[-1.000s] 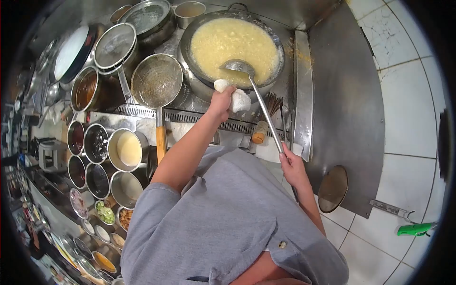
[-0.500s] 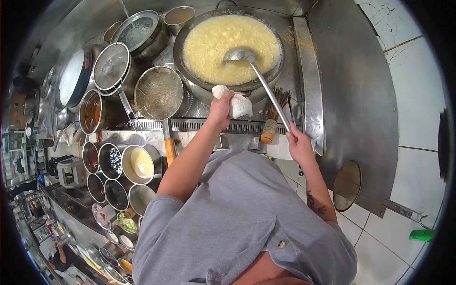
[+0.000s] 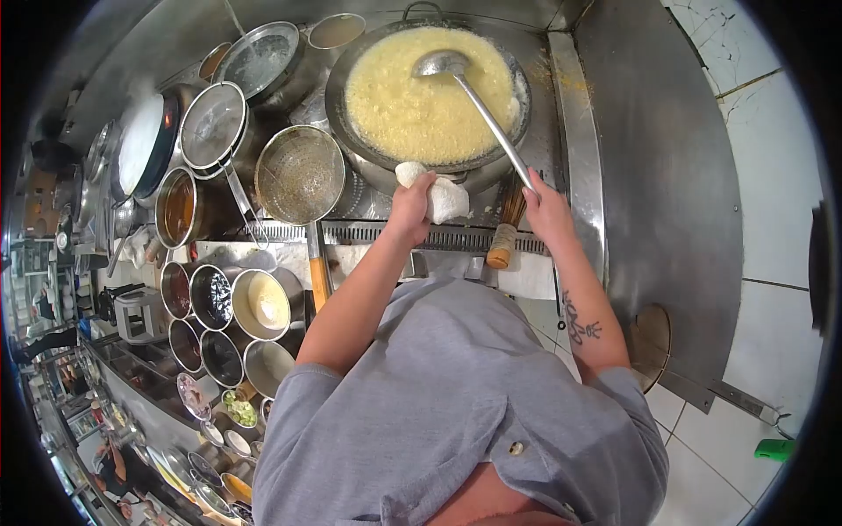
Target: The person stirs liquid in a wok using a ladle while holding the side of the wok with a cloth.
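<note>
A ladle at the wok
Right hand fingers curl round its handle, bowl beyond them at the yellow food; left hand fingers clutch a cloth, wok just past them.

Wooden-handled strainer near steel pots

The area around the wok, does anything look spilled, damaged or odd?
Yes: orange-brown residue specks the steel ledge right of the wok, standing out against grey metal. Beyond, a white tile shows dark branching lines, probably cracks.
</note>
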Available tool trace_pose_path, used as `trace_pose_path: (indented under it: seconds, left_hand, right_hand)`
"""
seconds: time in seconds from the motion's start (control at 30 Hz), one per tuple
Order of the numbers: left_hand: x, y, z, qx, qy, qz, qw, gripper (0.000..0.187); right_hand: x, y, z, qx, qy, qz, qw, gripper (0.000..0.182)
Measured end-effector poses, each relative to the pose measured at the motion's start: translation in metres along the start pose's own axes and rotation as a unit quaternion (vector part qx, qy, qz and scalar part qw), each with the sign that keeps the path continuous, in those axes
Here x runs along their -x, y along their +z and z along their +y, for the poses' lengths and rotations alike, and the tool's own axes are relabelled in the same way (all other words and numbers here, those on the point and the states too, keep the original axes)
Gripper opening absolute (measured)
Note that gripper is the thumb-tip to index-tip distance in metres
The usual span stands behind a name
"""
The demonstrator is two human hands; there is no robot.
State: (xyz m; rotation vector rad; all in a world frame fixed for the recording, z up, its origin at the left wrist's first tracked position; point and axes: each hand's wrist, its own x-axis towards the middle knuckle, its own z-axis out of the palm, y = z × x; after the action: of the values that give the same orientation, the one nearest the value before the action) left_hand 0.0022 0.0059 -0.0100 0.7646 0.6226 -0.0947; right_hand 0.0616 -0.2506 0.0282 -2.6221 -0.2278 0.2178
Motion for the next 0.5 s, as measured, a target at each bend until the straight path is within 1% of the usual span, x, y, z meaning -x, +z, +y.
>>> trace_pose_path:
  seconds: [0.03, 0.13, 0.23, 0.33, 0.43, 0.5]
  left_hand:
    - [0.001, 0.001, 0.000, 0.002, -0.001, -0.001, 1.000, 0.036]
    - [0.004, 0.003, 0.001, -0.005, 0.003, 0.004, 1.000, 0.036]
    - [0.005, 0.004, 0.002, 0.009, 0.000, 0.012, 1.000, 0.030]
    - [0.006, 0.005, 0.004, 0.004, -0.007, 0.022, 1.000, 0.028]
    - [0.001, 0.003, 0.000, 0.004, 0.021, -0.003, 1.000, 0.036]
    - [-0.001, 0.002, -0.001, 0.004, 0.014, 0.003, 1.000, 0.036]
  right_hand:
    - [-0.006, 0.000, -0.002, 0.008, -0.014, 0.008, 1.000, 0.044]
    - [-0.021, -0.007, -0.016, 0.041, -0.003, -0.012, 0.999, 0.045]
    - [-0.034, 0.000, -0.016, 0.050, -0.028, -0.018, 0.998, 0.047]
    - [-0.043, 0.010, -0.024, 0.044, -0.035, -0.016, 0.998, 0.047]
    - [-0.043, 0.010, -0.041, 0.040, -0.016, -0.034, 0.998, 0.048]
    - [-0.045, 0.020, -0.039, -0.001, -0.036, -0.026, 0.999, 0.048]
